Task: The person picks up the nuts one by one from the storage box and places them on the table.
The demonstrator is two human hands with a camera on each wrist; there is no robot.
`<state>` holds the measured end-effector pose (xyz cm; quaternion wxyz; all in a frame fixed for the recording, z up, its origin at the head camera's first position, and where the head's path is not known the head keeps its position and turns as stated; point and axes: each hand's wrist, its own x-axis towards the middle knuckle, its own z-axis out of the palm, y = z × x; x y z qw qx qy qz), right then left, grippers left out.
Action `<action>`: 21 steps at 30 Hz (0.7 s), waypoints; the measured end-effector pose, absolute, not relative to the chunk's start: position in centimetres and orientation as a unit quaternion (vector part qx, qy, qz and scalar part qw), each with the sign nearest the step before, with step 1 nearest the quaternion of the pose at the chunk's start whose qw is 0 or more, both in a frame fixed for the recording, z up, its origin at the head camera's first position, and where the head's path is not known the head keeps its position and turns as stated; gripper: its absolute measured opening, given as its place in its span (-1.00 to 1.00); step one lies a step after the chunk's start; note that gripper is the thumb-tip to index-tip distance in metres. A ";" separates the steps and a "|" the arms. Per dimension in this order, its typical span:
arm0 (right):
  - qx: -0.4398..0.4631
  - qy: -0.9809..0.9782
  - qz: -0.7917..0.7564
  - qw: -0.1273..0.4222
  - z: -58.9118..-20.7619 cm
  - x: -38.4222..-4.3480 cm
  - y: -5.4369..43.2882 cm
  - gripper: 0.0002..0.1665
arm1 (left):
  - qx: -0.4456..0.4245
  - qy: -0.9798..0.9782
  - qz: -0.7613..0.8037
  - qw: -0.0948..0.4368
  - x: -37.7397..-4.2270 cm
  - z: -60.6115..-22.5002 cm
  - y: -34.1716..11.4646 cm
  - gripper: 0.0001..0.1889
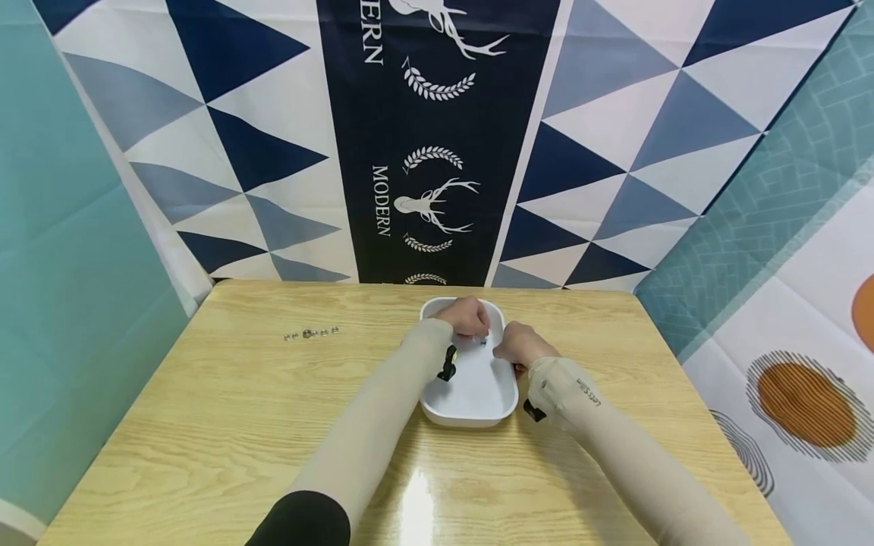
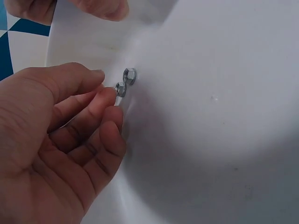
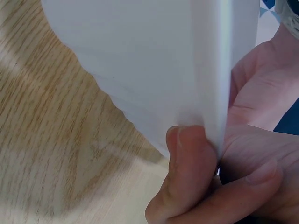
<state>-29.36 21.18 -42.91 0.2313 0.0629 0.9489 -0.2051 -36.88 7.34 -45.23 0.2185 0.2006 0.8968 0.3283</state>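
Note:
A white rectangular plastic tray (image 1: 478, 387) stands on the wooden table. Inside it, two small silver hex flange nuts (image 2: 130, 75) lie side by side near the wall. My left hand (image 1: 466, 316) reaches into the tray, its fingers loosely bent. In the left wrist view, the left hand's fingertips (image 2: 110, 95) are right at the nearer nut (image 2: 120, 89); the thumb stays apart from it. My right hand (image 1: 522, 345) grips the tray's right side, with the thumb and fingers on either side of the rim (image 3: 224, 70).
On the table (image 1: 239, 409), left of the tray, several small metal pieces (image 1: 324, 333) lie in a row, with a larger round one (image 1: 307, 334) among them. A patterned curtain (image 1: 423, 152) hangs behind the table's back edge.

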 end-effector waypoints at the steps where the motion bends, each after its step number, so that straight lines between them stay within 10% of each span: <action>1: 0.062 0.949 -0.207 0.230 -42.9 -29.4 21.2 -0.62 | 0.203 0.898 0.324 0.218 -36.9 -45.3 7.4 -0.94; 21: 0.074 0.949 -0.201 0.229 -43.1 -29.5 21.0 -0.68 | 0.200 0.913 0.277 0.222 -37.0 -45.9 7.7 -0.82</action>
